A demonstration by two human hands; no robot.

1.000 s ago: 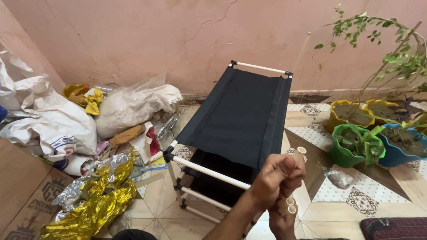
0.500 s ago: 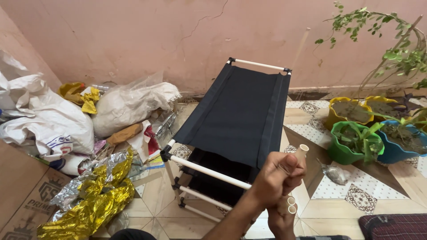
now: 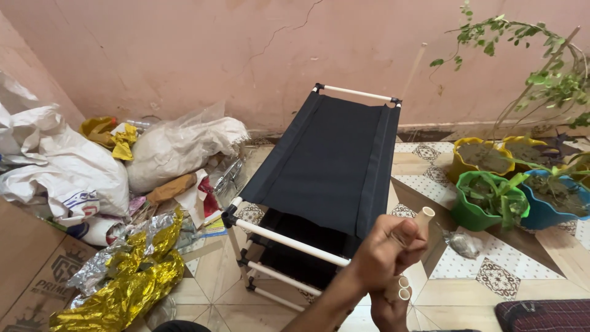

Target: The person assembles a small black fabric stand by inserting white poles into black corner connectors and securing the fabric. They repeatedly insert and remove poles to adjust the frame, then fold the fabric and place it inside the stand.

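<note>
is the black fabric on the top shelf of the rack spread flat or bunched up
Spread flat: the black fabric stretches smooth between the white tubes at both ends.

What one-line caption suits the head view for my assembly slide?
Two hands, right hand above left hand, grip cream tubes beside a black fabric rack on tiled floor.

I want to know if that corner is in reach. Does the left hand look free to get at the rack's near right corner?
Probably yes: the left hand, gripping a cream tube, hovers right above that corner of the black fabric rack, with nothing between; the tube occupies its fingers, though.
</note>
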